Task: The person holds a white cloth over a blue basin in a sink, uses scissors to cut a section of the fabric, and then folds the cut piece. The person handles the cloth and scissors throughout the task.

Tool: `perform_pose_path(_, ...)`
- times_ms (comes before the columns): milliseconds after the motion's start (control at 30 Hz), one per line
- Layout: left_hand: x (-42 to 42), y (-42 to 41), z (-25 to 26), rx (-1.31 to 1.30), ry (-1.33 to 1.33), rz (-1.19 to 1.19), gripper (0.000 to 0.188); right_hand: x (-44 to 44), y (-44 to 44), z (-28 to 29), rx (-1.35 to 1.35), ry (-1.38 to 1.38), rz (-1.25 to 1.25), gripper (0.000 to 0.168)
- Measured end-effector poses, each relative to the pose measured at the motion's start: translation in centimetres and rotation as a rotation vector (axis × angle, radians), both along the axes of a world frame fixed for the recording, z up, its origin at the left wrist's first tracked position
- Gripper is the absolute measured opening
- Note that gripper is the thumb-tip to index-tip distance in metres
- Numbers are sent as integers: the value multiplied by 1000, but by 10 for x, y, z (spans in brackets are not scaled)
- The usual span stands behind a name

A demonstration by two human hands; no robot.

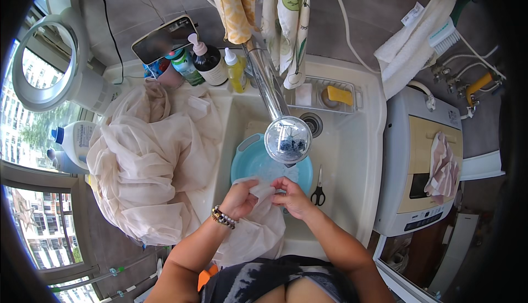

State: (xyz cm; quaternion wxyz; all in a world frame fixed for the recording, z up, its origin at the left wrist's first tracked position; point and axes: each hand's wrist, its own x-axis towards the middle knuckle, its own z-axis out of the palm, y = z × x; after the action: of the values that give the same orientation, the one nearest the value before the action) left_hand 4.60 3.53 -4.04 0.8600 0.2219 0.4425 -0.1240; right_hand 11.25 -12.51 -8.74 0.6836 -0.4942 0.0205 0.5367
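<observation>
My left hand pinches a sheer off-white fabric between thumb and fingers. Opposite it, my right hand grips the same fabric, with a short stretch of it between both hands. The fabric hangs over the sink's front edge toward my body. Beyond my fingers, a light-blue plastic basin stands in the sink, with what looks like water in it. A faucet's round, clear head overhangs the basin. Black-handled scissors lie right of the basin. A heap of similar sheer fabric covers the left ledge.
Along the back ledge stand a pump bottle, a yellow bottle and a propped phone. A wire rack holds a yellow sponge. Towels hang above the faucet. A washing machine stands right, a bladeless fan left.
</observation>
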Motion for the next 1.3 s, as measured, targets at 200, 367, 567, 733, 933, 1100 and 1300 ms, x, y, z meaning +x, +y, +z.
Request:
perform_pose_path(200, 0, 1, -2, -21, -12, -8, 26, -2, 3, 0, 23, -132, -20, 28)
perform_pose_path(367, -5, 3, -18, -206, -135, 10, 29, -3, 4, -16, 30, -52, -107, 21)
perform_pose_path(567, -14, -12, -7, 260, -113, -381, 24, 0, 2, 2, 15, -16, -44, 17)
perform_pose_path(733, -10, -19, 2, 182, -55, -235, 23, -3, -1, 0, -20, 80, -32, 16)
perform_pose_path(933, -12, -18, -2, 234, -52, -243, 25, -1, -6, 1, -15, 101, -114, 24)
perform_pose_path(1100, -12, -17, -1, 251, -54, -249, 27, 2, -12, -1, 28, 140, -89, 24)
perform_pose_path(1300, -16, -17, -11, 284, -81, -251, 31, 2, -10, 7, 46, 12, -26, 32)
